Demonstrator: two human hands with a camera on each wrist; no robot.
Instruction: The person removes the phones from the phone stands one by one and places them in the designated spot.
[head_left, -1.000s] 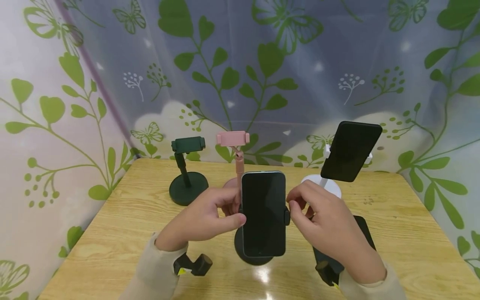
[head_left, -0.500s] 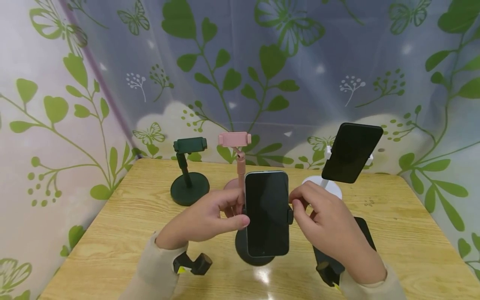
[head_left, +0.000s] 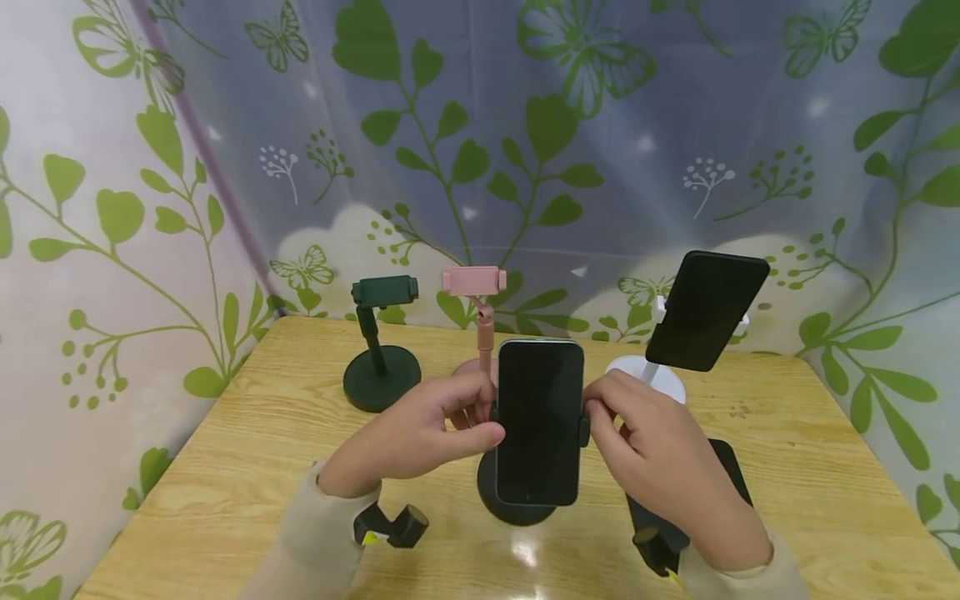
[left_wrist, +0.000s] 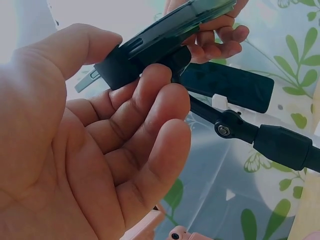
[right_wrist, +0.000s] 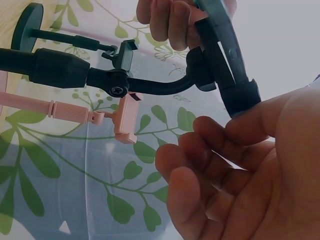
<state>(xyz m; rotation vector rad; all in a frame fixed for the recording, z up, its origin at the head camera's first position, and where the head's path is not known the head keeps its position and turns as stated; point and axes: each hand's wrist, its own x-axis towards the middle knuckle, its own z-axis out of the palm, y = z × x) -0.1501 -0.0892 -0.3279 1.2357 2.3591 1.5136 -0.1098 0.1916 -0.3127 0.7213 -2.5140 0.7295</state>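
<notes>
A black-screened smartphone [head_left: 540, 423] stands upright in the clamp of a black phone stand [head_left: 517, 500], in the middle of the head view. My left hand [head_left: 431, 425] pinches the clamp's left end, thumb in front and fingers behind. The left wrist view shows that thumb on the clamp [left_wrist: 122, 67], other fingers loosely curled below. At the clamp's other end, my right hand [head_left: 660, 446] has thumb and forefinger against its side arm. In the right wrist view, this thumb touches the clamp end [right_wrist: 240, 97]. The stand's jointed neck [right_wrist: 117, 82] shows behind the phone.
A dark green phone stand [head_left: 381, 367] and a pink one [head_left: 475, 281] stand behind, on the left. At the back right a white stand [head_left: 626, 365] holds another phone [head_left: 707, 310]. A dark phone [head_left: 727, 467] lies on the wooden table [head_left: 825, 500] under my right forearm.
The view has shifted slightly, so the scene sits a little further right. The phone's lower edge is slightly higher. Both hands keep nearly the same place at the clamp.
</notes>
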